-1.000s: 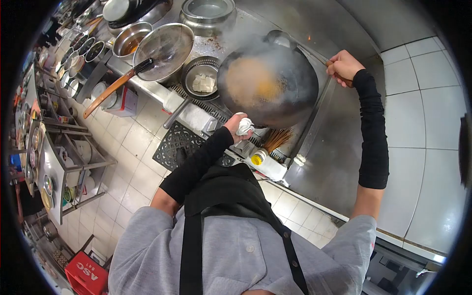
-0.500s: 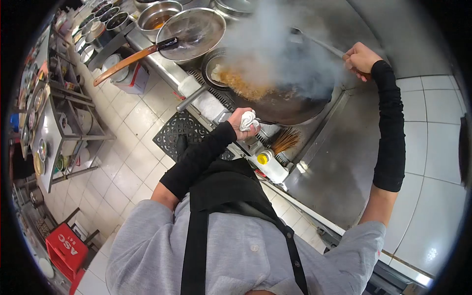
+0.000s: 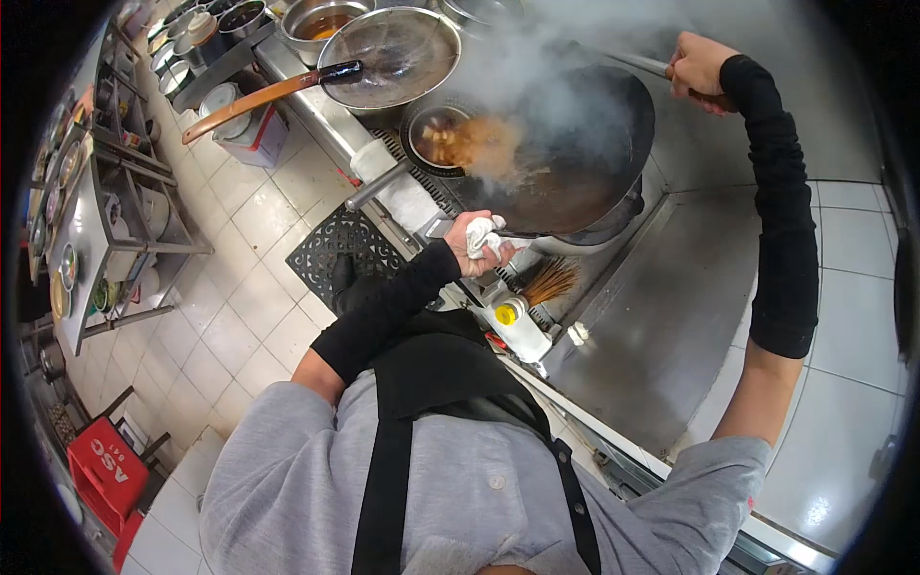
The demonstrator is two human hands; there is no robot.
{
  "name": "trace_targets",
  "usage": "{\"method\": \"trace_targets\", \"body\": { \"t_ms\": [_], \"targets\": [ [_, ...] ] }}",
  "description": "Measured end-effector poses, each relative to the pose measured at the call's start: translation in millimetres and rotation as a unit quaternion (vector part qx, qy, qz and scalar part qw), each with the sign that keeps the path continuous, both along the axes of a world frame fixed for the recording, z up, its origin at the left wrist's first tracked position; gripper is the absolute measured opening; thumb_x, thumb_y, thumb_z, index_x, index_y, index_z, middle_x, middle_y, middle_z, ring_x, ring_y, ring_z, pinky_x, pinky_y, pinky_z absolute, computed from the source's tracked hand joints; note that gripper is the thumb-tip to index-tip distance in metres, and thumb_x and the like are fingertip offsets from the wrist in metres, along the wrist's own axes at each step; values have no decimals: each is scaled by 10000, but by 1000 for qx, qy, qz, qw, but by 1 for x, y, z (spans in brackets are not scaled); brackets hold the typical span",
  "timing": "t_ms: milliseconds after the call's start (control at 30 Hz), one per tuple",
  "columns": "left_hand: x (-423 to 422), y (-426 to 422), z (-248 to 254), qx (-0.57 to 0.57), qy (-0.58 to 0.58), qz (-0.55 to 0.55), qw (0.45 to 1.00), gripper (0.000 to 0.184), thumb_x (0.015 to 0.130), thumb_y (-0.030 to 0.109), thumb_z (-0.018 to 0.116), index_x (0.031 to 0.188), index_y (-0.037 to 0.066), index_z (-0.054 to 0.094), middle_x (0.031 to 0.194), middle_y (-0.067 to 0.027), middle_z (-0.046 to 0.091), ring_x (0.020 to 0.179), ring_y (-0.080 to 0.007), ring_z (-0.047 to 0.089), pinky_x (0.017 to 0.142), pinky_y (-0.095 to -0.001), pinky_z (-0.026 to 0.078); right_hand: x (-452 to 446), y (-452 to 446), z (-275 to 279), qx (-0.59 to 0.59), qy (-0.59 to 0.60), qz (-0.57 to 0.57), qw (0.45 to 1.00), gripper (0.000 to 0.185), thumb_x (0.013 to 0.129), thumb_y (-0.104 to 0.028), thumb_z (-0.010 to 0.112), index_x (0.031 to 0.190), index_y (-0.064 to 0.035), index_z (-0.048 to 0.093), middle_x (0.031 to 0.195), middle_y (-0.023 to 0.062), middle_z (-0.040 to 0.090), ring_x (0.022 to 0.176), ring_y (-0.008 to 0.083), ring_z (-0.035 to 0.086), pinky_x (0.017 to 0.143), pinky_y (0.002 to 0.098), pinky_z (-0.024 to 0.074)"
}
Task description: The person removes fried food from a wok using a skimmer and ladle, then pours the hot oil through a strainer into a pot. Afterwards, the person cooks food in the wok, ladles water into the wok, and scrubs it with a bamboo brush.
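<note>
My left hand is closed around a folded white cloth at the near rim of a big dark wok. The wok leans to the left. At its left lip, brown food and liquid run into a round dark-rimmed pot. Thick steam covers the wok's far side. Up at the right, my right hand grips a long-handled metal cooking utensil. Steam hides its head.
A large strainer with a wooden handle rests left of the wok, near a metal pot of orange liquid. A bamboo brush and yellow-capped bottle sit at the stove's front. A black mat lies on the tiles.
The wok has tipped further left, and its food has poured into the pot, leaving more bare wok surface. My right hand has moved up with the utensil. The left still grips the cloth.
</note>
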State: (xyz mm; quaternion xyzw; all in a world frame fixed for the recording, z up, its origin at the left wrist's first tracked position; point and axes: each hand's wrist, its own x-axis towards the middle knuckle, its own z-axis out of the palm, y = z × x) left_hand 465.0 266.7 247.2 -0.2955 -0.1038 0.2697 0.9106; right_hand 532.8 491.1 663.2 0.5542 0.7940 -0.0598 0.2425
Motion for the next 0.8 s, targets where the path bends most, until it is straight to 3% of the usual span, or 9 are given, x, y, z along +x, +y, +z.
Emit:
{"method": "trace_targets", "body": {
  "t_ms": [333,400,467,567,633,667,733,767,800],
  "targets": [
    [13,20,-2,7,26,-62,998,571,789,252,578,1185,-113,387,980,-141,470,837,-203,505,513,-236,478,25,3,7,13,16,-28,999,191,734,-10,601,918,31,568,485,64,460,339,159,438,308,335,345],
    [22,35,-1,61,157,-26,985,320,846,298,558,945,-4,516,944,-169,531,828,-240,545,512,-239,468,40,13,1,12,46,-58,997,108,746,-3,599,826,63,568,478,66,464,335,163,455,304,339,339],
    [39,54,-11,103,266,15,958,306,898,323,525,734,65,540,773,-149,566,725,-251,557,504,-258,463,57,36,-17,8,46,-74,996,86,744,7,601,765,68,545,482,70,472,331,170,460,301,342,331],
    [66,83,-12,102,441,0,892,295,904,330,528,742,87,569,706,-85,577,596,-241,570,513,-339,499,69,54,-54,57,141,-113,982,154,748,4,609,655,48,494,488,76,477,325,177,465,297,344,318],
    [72,98,-2,115,595,-54,794,249,889,325,553,798,97,596,729,-60,605,598,-240,600,553,-393,537,81,80,-87,55,252,-161,953,169,760,-9,612,655,41,489,494,74,474,327,176,466,299,342,319],
    [74,104,-1,128,653,-53,745,279,867,315,548,851,47,623,777,-135,656,641,-269,647,524,-415,540,90,102,-111,25,318,-171,932,179,788,-22,604,660,34,493,512,65,475,343,164,467,304,338,327],
    [72,131,-13,131,645,-71,750,291,859,311,562,844,27,628,771,-153,658,584,-288,641,524,-430,547,63,93,-132,7,407,-206,890,165,807,-30,599,682,30,510,530,54,473,368,150,469,307,338,328],
    [72,139,-19,114,641,-63,756,300,856,312,565,848,19,631,770,-159,659,572,-295,641,521,-436,548,50,101,-144,9,365,-174,915,175,811,-78,556,771,90,530,597,111,544,427,175,546,343,351,423],
    [76,146,-31,132,661,-84,734,263,871,328,580,894,71,631,777,-109,644,687,-273,635,587,-465,548,36,123,-171,-6,411,-191,891,174,818,-83,543,772,84,525,600,106,549,435,177,559,347,345,431]
  ]
}}
